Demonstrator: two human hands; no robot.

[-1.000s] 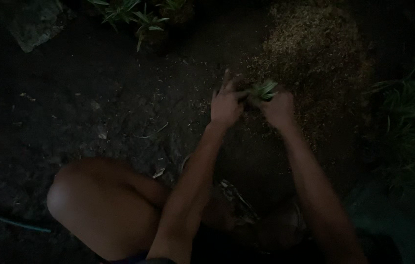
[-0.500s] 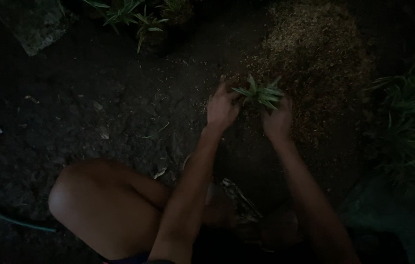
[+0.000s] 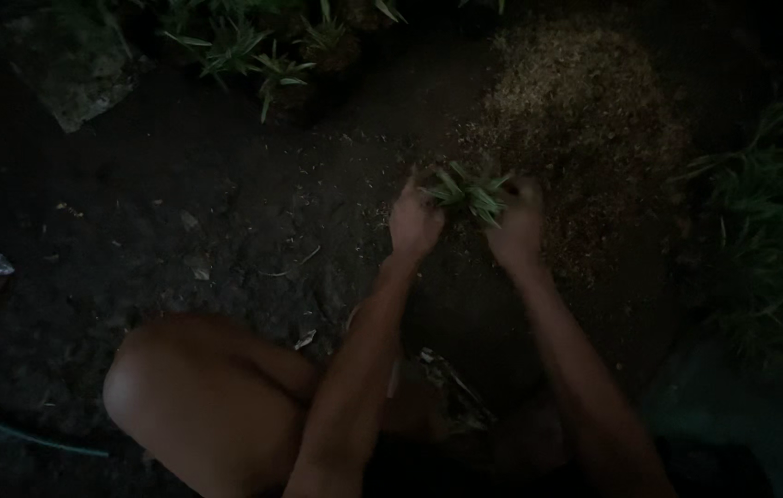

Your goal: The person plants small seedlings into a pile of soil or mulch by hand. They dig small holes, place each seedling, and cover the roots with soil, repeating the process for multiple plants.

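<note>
dark soil [image 3: 225, 212]; hands' fingers [image 3: 428, 198] hidden behind plant [image 3: 470, 192].

An outdoor garden plot, seen in dim light; the ground is bare dark soil [image 3: 225, 212] scattered with dry leaf scraps; green leafy plants [image 3: 253, 46] grow along the top edge and a grassy clump [image 3: 770, 221] at the right; a pale heap of husks [image 3: 585, 120] lies on the soil; a hose [image 3: 4, 433] curves across the lower left; a flat stone [image 3: 77, 83] lies at upper left.
</note>
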